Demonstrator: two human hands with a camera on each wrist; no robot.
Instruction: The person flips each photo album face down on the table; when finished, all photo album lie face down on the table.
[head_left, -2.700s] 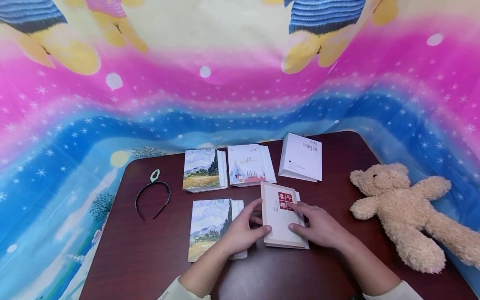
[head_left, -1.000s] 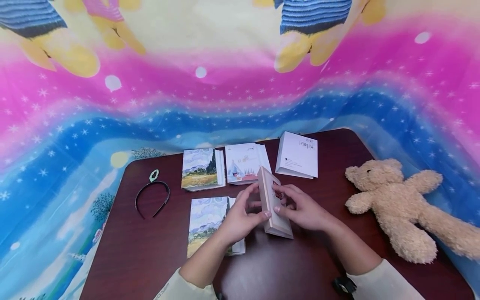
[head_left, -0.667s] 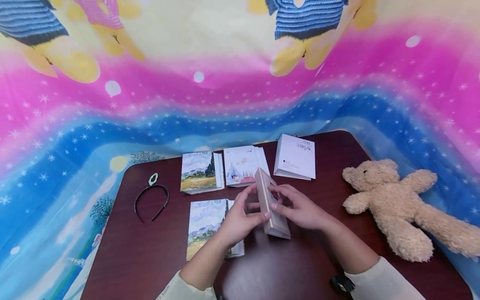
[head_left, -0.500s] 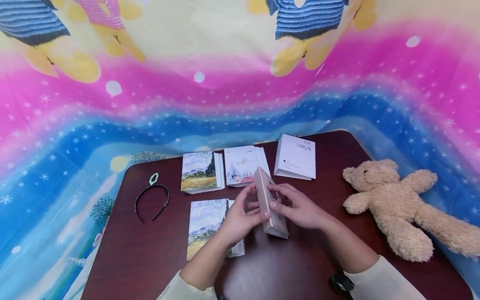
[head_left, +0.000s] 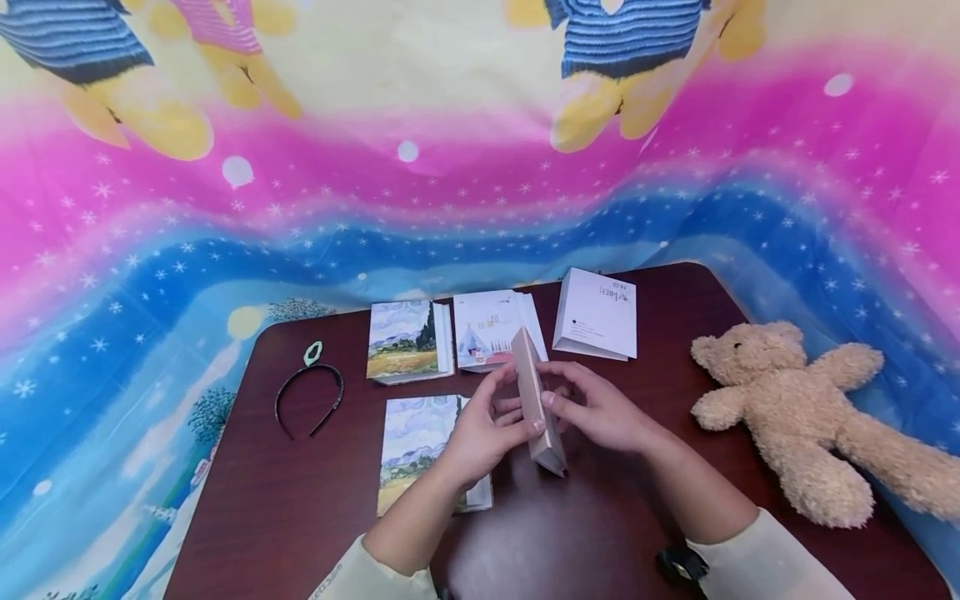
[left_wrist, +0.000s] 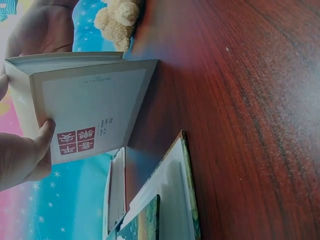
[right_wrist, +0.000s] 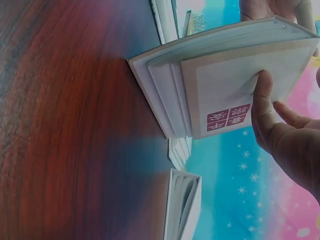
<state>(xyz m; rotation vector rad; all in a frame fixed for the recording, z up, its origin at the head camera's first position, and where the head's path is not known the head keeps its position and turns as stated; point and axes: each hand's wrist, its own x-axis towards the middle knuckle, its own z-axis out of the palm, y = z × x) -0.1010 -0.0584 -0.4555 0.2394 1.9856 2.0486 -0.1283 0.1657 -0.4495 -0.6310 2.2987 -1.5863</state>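
Observation:
A cream hardcover book (head_left: 534,404) with a red four-square emblem stands on edge on the table, spine up. My left hand (head_left: 486,437) grips it from the left, thumb at the spine. From the right, my right hand (head_left: 600,412) holds it with thumb and fingers near the spine. The left wrist view shows the cover (left_wrist: 95,110) facing that camera. In the right wrist view the covers are spread a little, with white pages (right_wrist: 170,95) between them. Left of the hands lies a book with a painted landscape cover (head_left: 416,446), partly hidden by the left forearm.
Behind are another landscape-cover book (head_left: 405,340), a white book with a tent picture (head_left: 483,329) and a white book (head_left: 596,312) standing slightly splayed. A black headband (head_left: 309,392) lies left on the dark table (head_left: 247,500); a teddy bear (head_left: 795,408) lies right.
The cream book has been tilted from lying face up to standing on its edge, spine up. Both hands have stayed on it, the right shifting leftward with its cover.

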